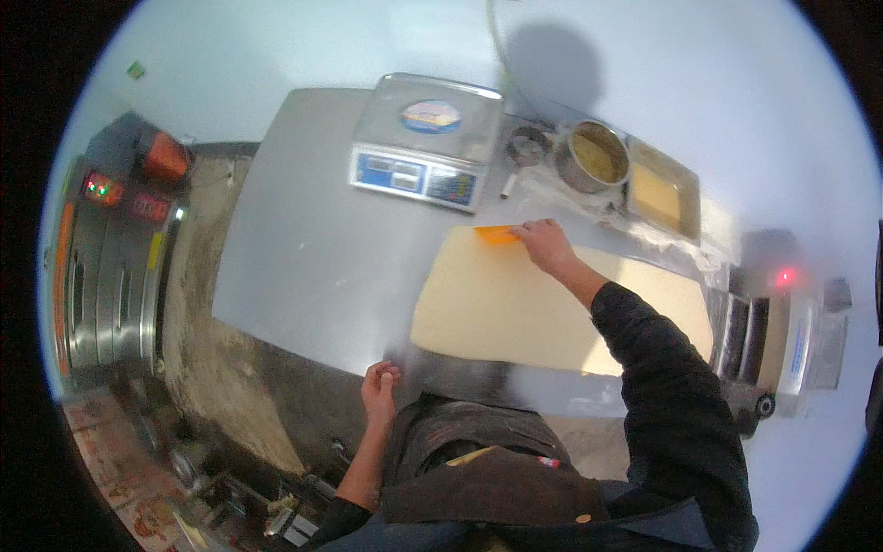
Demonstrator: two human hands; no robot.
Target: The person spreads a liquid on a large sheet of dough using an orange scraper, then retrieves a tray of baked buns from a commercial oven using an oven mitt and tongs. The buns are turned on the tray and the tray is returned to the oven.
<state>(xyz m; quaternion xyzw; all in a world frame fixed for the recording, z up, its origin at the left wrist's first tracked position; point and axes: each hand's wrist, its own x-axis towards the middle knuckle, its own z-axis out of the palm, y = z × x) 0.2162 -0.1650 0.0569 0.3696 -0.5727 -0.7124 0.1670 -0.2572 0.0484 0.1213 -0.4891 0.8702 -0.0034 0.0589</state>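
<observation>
A pale yellow sheet of dough lies flat across the right part of the metal table. Held in my right hand is an orange dough scraper, pinched at its right end. The scraper touches the far left edge of the dough. My left hand hangs by the table's near edge, left of the dough. Its fingers are loosely bent with nothing visible in them.
A digital scale stands at the back of the table. To its right are a small round tin, a metal pot with yellowish contents and a rectangular tray. Metal machines stand left and right.
</observation>
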